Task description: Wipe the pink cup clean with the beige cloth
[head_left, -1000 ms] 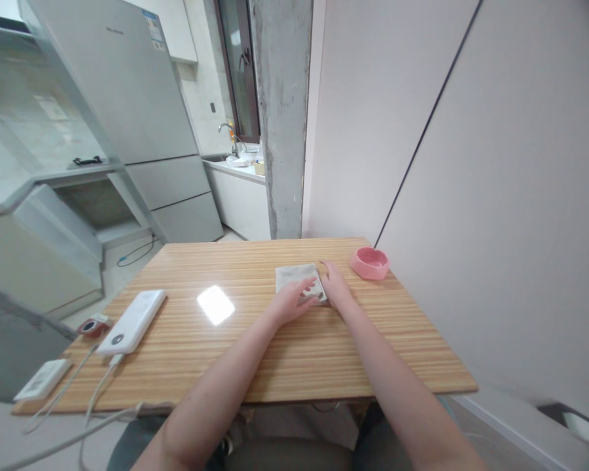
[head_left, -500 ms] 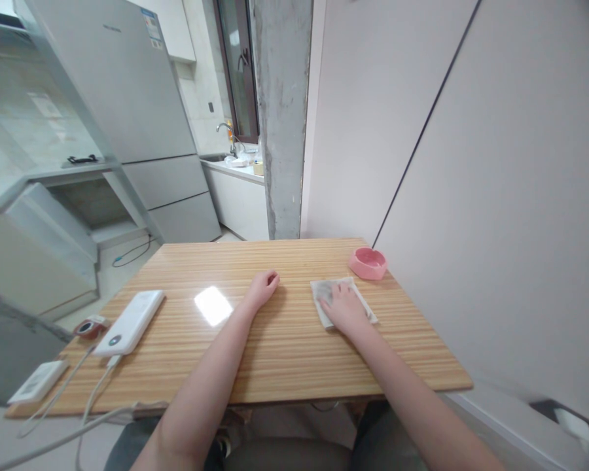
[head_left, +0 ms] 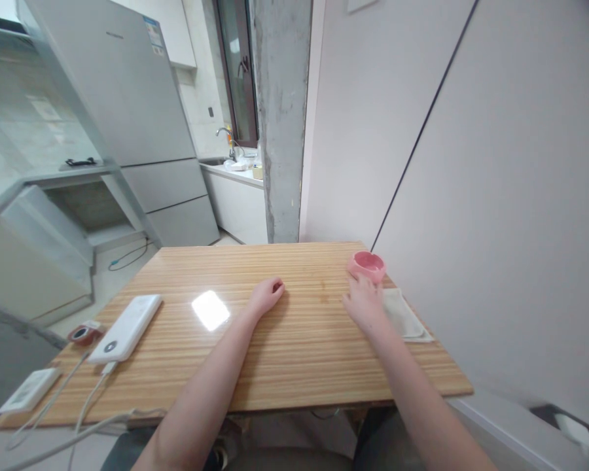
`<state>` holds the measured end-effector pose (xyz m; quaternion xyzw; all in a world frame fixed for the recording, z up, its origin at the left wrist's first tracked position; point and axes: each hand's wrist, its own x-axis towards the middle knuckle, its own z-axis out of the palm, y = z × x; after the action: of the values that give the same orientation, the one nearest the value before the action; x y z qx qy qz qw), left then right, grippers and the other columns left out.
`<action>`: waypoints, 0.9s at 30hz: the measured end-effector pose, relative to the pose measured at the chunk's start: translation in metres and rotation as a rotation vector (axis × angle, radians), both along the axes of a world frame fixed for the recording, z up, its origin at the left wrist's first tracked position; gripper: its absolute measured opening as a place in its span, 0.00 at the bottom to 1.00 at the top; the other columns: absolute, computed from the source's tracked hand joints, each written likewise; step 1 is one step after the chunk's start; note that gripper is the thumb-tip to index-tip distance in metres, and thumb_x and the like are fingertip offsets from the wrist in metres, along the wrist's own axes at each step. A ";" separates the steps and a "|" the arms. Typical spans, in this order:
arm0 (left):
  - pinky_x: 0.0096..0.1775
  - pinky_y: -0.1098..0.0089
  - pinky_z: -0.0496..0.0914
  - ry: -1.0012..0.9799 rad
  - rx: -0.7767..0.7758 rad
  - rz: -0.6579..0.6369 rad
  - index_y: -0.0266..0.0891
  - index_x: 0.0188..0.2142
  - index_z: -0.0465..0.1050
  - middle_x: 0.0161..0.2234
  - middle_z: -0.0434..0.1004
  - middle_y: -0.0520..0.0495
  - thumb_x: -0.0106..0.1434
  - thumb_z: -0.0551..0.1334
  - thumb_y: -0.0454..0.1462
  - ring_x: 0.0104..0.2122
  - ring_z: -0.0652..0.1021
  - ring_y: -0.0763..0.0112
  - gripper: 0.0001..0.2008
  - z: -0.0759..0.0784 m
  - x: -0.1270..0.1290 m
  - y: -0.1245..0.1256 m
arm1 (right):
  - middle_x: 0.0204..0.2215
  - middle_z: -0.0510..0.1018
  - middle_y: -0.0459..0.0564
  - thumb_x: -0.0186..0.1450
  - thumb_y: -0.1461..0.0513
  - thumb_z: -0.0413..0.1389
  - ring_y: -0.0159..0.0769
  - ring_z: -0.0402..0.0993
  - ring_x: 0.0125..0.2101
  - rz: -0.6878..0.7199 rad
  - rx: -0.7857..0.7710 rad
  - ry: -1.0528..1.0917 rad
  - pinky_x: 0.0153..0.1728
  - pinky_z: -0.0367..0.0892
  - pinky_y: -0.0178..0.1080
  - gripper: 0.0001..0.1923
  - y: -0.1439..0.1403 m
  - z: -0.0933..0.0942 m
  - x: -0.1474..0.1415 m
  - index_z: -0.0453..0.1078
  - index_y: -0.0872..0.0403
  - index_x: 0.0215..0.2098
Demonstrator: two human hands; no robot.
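Note:
My left hand (head_left: 267, 296) rests on its side on the wooden table (head_left: 294, 366), fingers curled into a loose fist with nothing visible in it. My right hand (head_left: 366, 302) is at the near side of a pink ashtray (head_left: 368, 263), an angular open bowl near the far right corner. Its fingers stretch forward and overlap the ashtray's front; whether they press on it I cannot tell. Just right of that hand, a folded pale grey cloth (head_left: 403, 318) lies flat along the table's right edge, partly hidden by the hand and wrist.
On the table's left lie a white power bank (head_left: 127, 327) with a cable (head_left: 91, 396), a smaller white box (head_left: 30, 390) and a reddish-brown round object (head_left: 82, 334). A pale wall (head_left: 495, 229) borders the right side. A fridge (head_left: 122, 98) and a sink counter stand beyond.
The cloth has shifted from under my right hand to the table's right edge. My right hand has let go of it and moved to the ashtray. My left hand has barely moved.

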<state>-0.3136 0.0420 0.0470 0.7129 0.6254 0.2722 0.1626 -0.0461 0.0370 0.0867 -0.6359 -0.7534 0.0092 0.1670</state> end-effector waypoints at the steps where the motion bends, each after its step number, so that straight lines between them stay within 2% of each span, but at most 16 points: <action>1: 0.32 0.71 0.61 -0.003 -0.001 -0.003 0.38 0.29 0.70 0.29 0.75 0.48 0.62 0.53 0.39 0.30 0.72 0.70 0.10 0.000 0.000 0.000 | 0.57 0.65 0.64 0.59 0.67 0.48 0.51 0.57 0.59 0.113 0.010 0.091 0.60 0.46 0.57 0.24 0.004 0.003 -0.020 0.65 0.60 0.54; 3: 0.32 0.71 0.62 -0.009 0.007 -0.009 0.38 0.30 0.70 0.28 0.74 0.48 0.62 0.53 0.39 0.29 0.71 0.70 0.10 0.000 0.000 -0.001 | 0.57 0.66 0.59 0.57 0.69 0.47 0.43 0.59 0.59 0.333 -0.023 0.313 0.61 0.49 0.50 0.29 0.013 0.002 -0.060 0.61 0.58 0.58; 5: 0.33 0.71 0.63 -0.037 0.015 -0.061 0.37 0.31 0.71 0.29 0.75 0.48 0.61 0.53 0.38 0.29 0.72 0.70 0.09 -0.001 0.001 -0.002 | 0.57 0.67 0.56 0.54 0.71 0.47 0.39 0.61 0.58 0.493 -0.100 0.524 0.60 0.54 0.44 0.32 0.022 -0.009 -0.095 0.61 0.56 0.58; 8: 0.36 0.71 0.66 -0.125 -0.001 -0.230 0.36 0.35 0.72 0.33 0.77 0.47 0.56 0.55 0.32 0.33 0.74 0.69 0.08 -0.005 0.005 -0.003 | 0.53 0.72 0.53 0.52 0.72 0.46 0.37 0.66 0.55 0.547 -0.205 0.756 0.58 0.59 0.44 0.31 0.031 -0.036 -0.125 0.66 0.55 0.54; 10: 0.38 0.70 0.67 -0.152 -0.034 -0.290 0.34 0.33 0.72 0.34 0.77 0.45 0.52 0.57 0.30 0.35 0.75 0.67 0.09 -0.008 0.008 -0.002 | 0.48 0.76 0.51 0.52 0.72 0.46 0.38 0.70 0.50 0.609 -0.246 0.793 0.56 0.61 0.44 0.27 0.032 -0.053 -0.132 0.71 0.54 0.48; 13: 0.40 0.68 0.68 -0.140 -0.055 -0.260 0.33 0.30 0.72 0.34 0.78 0.43 0.50 0.57 0.29 0.36 0.75 0.64 0.07 -0.010 0.011 -0.001 | 0.44 0.78 0.51 0.52 0.72 0.46 0.38 0.72 0.47 0.662 -0.235 0.812 0.54 0.63 0.45 0.25 0.033 -0.066 -0.131 0.72 0.54 0.44; 27: 0.41 0.67 0.68 -0.111 -0.068 -0.235 0.33 0.30 0.72 0.34 0.77 0.42 0.52 0.57 0.30 0.37 0.76 0.63 0.07 -0.006 0.011 -0.003 | 0.42 0.78 0.49 0.52 0.71 0.46 0.37 0.72 0.46 0.626 -0.257 0.858 0.54 0.62 0.44 0.23 0.037 -0.067 -0.133 0.72 0.54 0.43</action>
<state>-0.3022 0.0395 0.0407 0.7592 0.5365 0.2690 0.2519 -0.1789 0.0738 0.0192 -0.3356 -0.7638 0.4090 0.3697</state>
